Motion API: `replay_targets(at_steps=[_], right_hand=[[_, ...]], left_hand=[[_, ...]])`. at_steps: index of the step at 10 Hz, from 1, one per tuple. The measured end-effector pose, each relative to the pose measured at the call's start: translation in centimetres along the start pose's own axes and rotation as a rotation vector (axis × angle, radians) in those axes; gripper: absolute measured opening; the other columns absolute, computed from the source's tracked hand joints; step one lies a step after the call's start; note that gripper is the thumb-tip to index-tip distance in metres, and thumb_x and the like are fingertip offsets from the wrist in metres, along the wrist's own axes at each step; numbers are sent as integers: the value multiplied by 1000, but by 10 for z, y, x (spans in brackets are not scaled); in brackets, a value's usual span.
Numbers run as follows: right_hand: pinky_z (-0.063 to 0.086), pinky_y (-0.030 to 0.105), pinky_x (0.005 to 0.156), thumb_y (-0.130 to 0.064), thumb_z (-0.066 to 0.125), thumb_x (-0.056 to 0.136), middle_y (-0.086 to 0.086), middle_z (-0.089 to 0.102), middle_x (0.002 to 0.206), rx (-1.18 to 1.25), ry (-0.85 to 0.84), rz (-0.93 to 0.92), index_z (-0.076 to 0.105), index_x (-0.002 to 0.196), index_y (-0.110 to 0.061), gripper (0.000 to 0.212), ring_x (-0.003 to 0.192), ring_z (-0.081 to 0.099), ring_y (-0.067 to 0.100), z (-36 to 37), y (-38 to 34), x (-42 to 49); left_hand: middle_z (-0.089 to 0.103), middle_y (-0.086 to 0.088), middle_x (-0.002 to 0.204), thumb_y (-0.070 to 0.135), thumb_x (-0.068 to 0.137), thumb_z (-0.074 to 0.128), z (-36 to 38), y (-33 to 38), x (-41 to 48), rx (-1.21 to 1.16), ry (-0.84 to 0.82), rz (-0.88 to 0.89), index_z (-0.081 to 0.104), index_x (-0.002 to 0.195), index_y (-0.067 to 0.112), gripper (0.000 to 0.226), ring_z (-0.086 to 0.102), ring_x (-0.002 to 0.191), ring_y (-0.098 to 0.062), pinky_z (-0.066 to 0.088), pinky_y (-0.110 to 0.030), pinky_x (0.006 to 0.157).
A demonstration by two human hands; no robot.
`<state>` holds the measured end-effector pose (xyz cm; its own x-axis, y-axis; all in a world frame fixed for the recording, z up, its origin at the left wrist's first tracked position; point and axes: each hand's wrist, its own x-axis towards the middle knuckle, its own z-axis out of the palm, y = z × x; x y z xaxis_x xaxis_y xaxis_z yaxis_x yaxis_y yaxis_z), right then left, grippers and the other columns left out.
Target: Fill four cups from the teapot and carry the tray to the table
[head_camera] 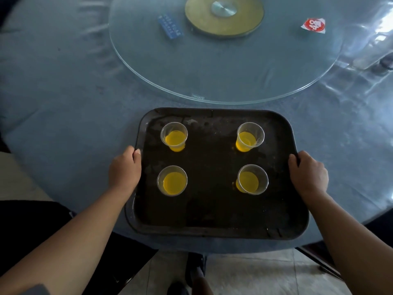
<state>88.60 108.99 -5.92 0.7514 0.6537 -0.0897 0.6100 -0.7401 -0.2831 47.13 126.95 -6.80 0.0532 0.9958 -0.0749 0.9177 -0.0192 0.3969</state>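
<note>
Item: tray [212, 209], dark, rectangular, rounded corners, raised rim, lying at the near edge of the blue-covered round surface [63, 103]; whether it rests fully or is a touch lifted cannot be told. Below the tray's near edge: pale floor tiles [255, 273]. On the tray's near half: near-left cup [172, 180] and near-right cup [252, 179], clear plastic, each holding yellow liquid, upright, well apart. At the tray's left rim: left grip [125, 167], a bare hand, thumb over the rim and fingers curled under it. At the tray's right rim: right grip [308, 173], clasping the rim the same way. On the tray's far half: far-left cup [174, 136] and far-right cup [250, 136], likewise part-filled and upright. Beyond the tray's far edge: glass turntable [212, 77] with a brass-coloured hub [224, 17], a blue card [170, 26] and a red-and-white label [314, 25]. Teapot: not in view. Handling, by judgement: the tray looks stiff and modestly loaded; the cups look thin, light and easy to tip, and the tray floor appears blotched, possibly damp, so they may slide. The present hold, midway along both side rims, suits it; keep it level and lower it without a jolt.
</note>
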Motion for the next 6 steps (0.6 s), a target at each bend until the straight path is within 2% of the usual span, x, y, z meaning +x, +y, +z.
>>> replay_targets(at_steps=[1, 2, 3, 4, 5, 6], right_hand=[[38, 33, 54, -38, 43, 101, 10, 55, 66, 0, -16, 7, 51, 75, -12, 38, 58, 51, 29, 0, 1, 0], [46, 37, 58, -42, 44, 99, 13, 58, 71, -15, -61, 22, 53, 78, -12, 38, 65, 55, 34, -6, -2, 0], [44, 36, 59, -40, 45, 99, 12, 59, 77, -64, -89, 18, 57, 83, -9, 37, 65, 53, 30, -17, -4, -8], [41, 35, 62, -34, 49, 98, 15, 58, 94, -87, -102, -9, 60, 97, -6, 29, 70, 49, 27, -34, -8, -26], [42, 37, 68, -32, 50, 96, 17, 57, 107, -50, -71, -53, 61, 105, -7, 28, 77, 48, 28, -57, -12, -46], [48, 38, 68, -30, 50, 95, 12, 62, 95, 4, -23, -168, 61, 97, -11, 22, 78, 57, 30, -84, -23, -67]], left_hand=[[42, -3, 61, 25, 108, 43, -1, 3, 2, 9, -21, -1, 43, 75, 9, 36, 39, 53, -18, 25, -32, 47], [41, -4, 62, 26, 107, 45, -12, 6, 8, 81, -88, 1, 46, 74, 8, 37, 45, 64, -31, 33, -36, 59], [42, -3, 64, 32, 107, 43, -28, 0, 7, 151, -101, 47, 44, 69, 11, 44, 51, 72, -35, 36, -38, 63], [49, -8, 68, 31, 105, 46, -47, 0, -5, 153, -84, 102, 46, 73, 10, 39, 49, 70, -34, 36, -37, 61], [46, -6, 68, 23, 103, 50, -72, 11, -20, 103, -50, 203, 49, 77, 9, 30, 45, 68, -31, 34, -37, 61], [49, -8, 76, 17, 101, 51, -103, 23, -35, 59, 4, 315, 56, 84, 5, 22, 48, 72, -32, 35, -37, 64]])
